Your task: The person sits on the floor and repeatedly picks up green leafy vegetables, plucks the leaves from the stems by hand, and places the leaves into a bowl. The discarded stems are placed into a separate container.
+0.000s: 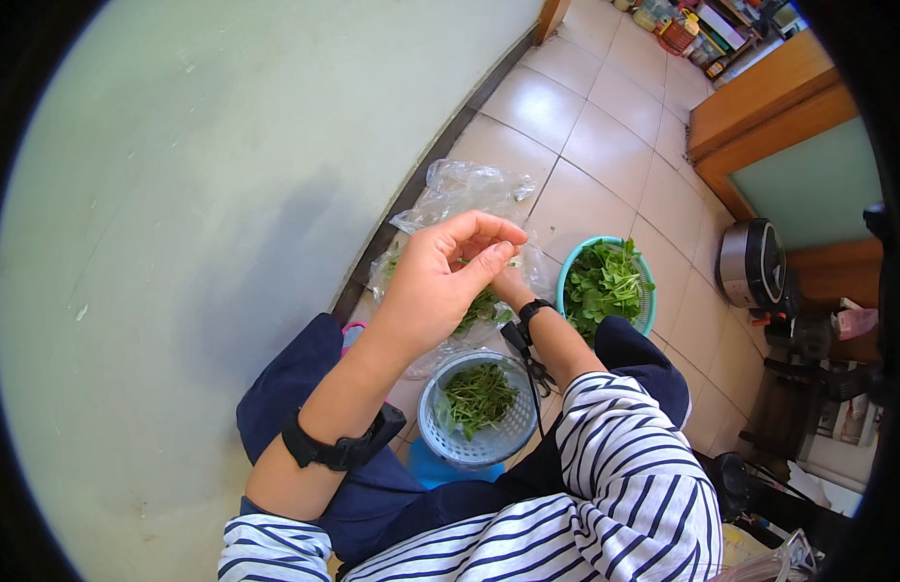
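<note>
My left hand (450,269) is raised in the middle of the view, its fingers curled and the thumb close to the fingertips. Whether something is pinched there is not visible. Behind it is my right hand (506,282), mostly hidden; only its wrist side shows, low over a clear plastic bag (471,185) spread on the floor. Leafy green stems (482,309) lie on the bag, partly covered by my left hand. Between my legs stands a blue-grey plastic basket (429,418) with thin green stems (482,396) in it. To the right, a turquoise colander (561,287) is heaped with green leaves (602,280).
A pale wall (202,182) rises close on the left. Beige floor tiles (588,193) run ahead. An electric cooker (748,262) sits at the right by a wooden door (777,102). Bottles and jars (675,33) stand at the far top. A black strap with a cord (526,349) hangs near my right forearm.
</note>
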Demonstrator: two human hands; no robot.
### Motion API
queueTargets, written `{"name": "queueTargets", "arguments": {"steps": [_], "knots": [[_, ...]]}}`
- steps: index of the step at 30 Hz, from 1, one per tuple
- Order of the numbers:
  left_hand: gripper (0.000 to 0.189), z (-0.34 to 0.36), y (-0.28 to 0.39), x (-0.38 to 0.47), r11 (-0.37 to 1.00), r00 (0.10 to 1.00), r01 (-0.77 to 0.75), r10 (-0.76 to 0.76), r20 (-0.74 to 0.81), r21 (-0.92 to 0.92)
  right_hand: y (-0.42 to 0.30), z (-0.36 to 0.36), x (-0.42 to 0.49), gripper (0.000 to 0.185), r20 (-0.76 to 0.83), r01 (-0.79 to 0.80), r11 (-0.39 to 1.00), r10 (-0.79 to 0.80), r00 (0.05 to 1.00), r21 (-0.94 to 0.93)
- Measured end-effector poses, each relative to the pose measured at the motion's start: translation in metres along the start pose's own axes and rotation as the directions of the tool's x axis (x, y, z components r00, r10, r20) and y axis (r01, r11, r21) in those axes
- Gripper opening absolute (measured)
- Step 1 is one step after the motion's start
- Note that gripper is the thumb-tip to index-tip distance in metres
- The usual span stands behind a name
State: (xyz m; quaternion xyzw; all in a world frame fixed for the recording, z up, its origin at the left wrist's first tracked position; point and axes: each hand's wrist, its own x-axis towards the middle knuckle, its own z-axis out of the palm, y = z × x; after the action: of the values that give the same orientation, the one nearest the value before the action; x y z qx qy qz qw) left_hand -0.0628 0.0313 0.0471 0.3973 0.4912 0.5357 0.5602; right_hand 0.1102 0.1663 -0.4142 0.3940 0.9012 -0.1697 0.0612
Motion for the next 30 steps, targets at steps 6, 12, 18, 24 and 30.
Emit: {"name": "queueTargets", "arguments": {"steps": [6,12,18,24,30], "knots": [[0.014,0.0,-0.001,-0.001,0.998,0.996,-0.065,0.065,-0.057,-0.002,-0.025,-0.05,-0.013,0.008,-0.002,0.064,0.998,-0.064,0.998,0.014],[0.018,-0.003,0.002,-0.003,0.998,0.998,-0.057,0.057,-0.029,-0.008,-0.055,-0.125,-0.012,0.007,-0.113,0.262,0.962,-0.253,0.961,0.072],[0.017,-0.004,-0.001,0.002,0.989,0.987,-0.144,0.146,-0.061,0.042,-0.08,-0.209,-0.026,0.014,0.058,0.172,0.98,-0.178,0.982,0.101],[0.016,-0.017,-0.003,0.005,0.977,0.974,-0.178,0.192,-0.117,0.117,-0.089,-0.258,-0.037,0.014,0.063,0.174,0.828,-0.244,0.968,0.533],[0.016,-0.031,-0.014,0.006,0.662,0.94,-0.172,0.332,-0.08,0.73,-0.115,-0.319,-0.066,0.011,0.067,0.195,0.768,-0.295,0.953,0.61]]}}
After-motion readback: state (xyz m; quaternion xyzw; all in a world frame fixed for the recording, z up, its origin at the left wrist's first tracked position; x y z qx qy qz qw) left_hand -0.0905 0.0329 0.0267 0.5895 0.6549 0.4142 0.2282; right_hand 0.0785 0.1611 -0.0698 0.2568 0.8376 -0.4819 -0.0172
